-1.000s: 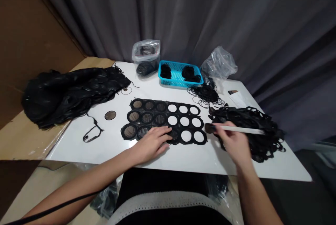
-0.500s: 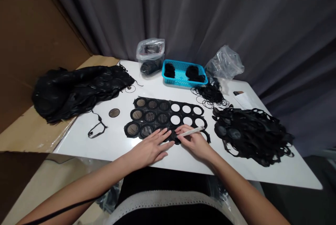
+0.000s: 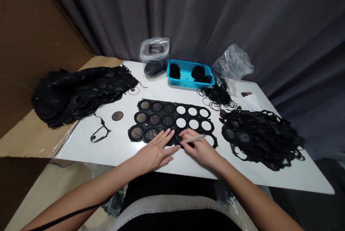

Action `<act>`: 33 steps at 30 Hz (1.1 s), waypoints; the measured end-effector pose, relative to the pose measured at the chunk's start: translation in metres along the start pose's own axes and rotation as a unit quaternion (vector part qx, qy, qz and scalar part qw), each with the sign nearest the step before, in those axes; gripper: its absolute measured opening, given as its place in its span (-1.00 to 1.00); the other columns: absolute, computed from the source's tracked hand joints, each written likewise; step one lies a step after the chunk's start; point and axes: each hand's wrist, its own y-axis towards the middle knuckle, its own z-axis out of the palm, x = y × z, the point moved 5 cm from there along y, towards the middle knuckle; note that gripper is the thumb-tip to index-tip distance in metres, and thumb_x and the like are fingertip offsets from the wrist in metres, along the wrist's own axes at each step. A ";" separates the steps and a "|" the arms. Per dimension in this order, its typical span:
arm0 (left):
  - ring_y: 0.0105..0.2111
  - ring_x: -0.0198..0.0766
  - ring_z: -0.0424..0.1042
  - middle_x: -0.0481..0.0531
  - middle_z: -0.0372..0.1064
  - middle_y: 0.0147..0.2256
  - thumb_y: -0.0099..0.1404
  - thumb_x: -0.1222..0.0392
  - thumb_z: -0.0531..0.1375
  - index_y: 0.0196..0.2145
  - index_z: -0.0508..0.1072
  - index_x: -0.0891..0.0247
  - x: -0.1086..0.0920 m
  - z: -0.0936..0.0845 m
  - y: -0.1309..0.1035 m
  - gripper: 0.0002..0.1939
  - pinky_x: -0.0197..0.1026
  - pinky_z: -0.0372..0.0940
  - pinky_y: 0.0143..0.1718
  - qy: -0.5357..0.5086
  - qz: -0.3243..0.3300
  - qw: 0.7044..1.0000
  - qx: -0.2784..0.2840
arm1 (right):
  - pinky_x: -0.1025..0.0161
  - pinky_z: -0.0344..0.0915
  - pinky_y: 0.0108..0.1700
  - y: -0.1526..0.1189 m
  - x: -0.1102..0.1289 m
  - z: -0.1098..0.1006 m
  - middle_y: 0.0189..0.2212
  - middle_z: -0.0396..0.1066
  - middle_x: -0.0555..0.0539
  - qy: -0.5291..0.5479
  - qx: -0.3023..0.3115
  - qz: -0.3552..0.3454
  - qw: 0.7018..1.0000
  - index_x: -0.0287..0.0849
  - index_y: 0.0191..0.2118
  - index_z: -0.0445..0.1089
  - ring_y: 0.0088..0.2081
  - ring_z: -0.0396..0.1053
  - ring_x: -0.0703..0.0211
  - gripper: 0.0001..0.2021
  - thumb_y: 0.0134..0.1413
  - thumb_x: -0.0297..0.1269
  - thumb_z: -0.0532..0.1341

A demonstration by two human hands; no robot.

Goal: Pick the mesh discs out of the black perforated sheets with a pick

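Note:
A black rubber-like sheet (image 3: 174, 114) with three rows of round rings lies on the white table (image 3: 107, 155). Thin dark film fills the rings on its left side, while white tabletop shows through those on the right. My left hand (image 3: 156, 151) rests on the sheet's near edge, fingers stretched out and pressing it down. Close beside it, my right hand (image 3: 202, 150) grips a slim, pale, pen-like tool (image 3: 194, 138). The tool's tip points at a ring in the nearest row; my fingers partly hide that spot, and its exact kind is unclear.
Black sheets (image 3: 81, 92) are heaped on the left, and cut scraps (image 3: 266, 137) on the right. Behind stand a plastic tub (image 3: 154, 58), a blue basket (image 3: 188, 84) and a clear bag (image 3: 233, 62). Thin black rings (image 3: 218, 96) and a loose disc (image 3: 117, 116) lie nearby.
The pale tool has tilted, its upper end coming lower and nearer to my right hand. My left hand keeps nearly the same place on the sheet.

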 end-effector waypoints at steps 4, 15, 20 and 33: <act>0.39 0.22 -0.15 0.19 -0.26 0.43 0.38 0.20 0.21 0.26 0.29 0.09 0.000 -0.002 0.001 -0.49 0.27 0.02 0.31 0.000 -0.004 1.000 -0.001 | -0.03 0.29 0.00 -0.006 -0.003 -0.003 -0.05 0.45 -0.25 -0.112 -0.033 -0.037 0.992 -0.12 -0.18 0.39 0.00 0.35 -0.11 -0.80 0.21 -0.49 0.07; 0.39 0.20 -0.13 0.32 -0.17 0.41 0.41 0.08 0.20 0.35 0.13 0.16 0.005 -0.007 -0.016 -0.37 0.25 0.03 0.31 0.032 -0.015 0.999 0.007 | 0.20 0.26 -0.13 0.035 -0.014 -0.023 -0.25 0.51 -0.05 0.051 -0.054 0.069 0.995 -0.09 -0.21 0.43 -0.21 0.42 0.08 -0.79 0.34 -0.23 0.05; 0.39 0.18 -0.12 0.31 -0.20 0.41 0.41 0.06 0.21 0.34 0.16 0.14 0.012 -0.013 -0.036 -0.39 0.23 0.03 0.32 0.045 -0.024 0.999 0.010 | 0.20 0.25 -0.10 0.039 0.006 0.014 -0.23 0.46 -0.04 0.100 0.030 0.021 0.994 -0.12 -0.23 0.41 -0.18 0.39 0.13 -0.83 0.31 -0.30 0.08; 0.40 0.16 -0.16 0.25 -0.25 0.43 0.42 0.00 0.20 0.35 0.15 0.11 0.015 -0.012 -0.039 -0.38 0.20 -0.02 0.35 0.038 -0.017 0.999 0.015 | 0.22 0.23 -0.16 0.043 0.009 0.019 -0.25 0.34 -0.03 0.100 0.049 0.002 0.994 -0.14 -0.30 0.32 -0.24 0.30 0.18 -0.91 0.27 -0.36 0.13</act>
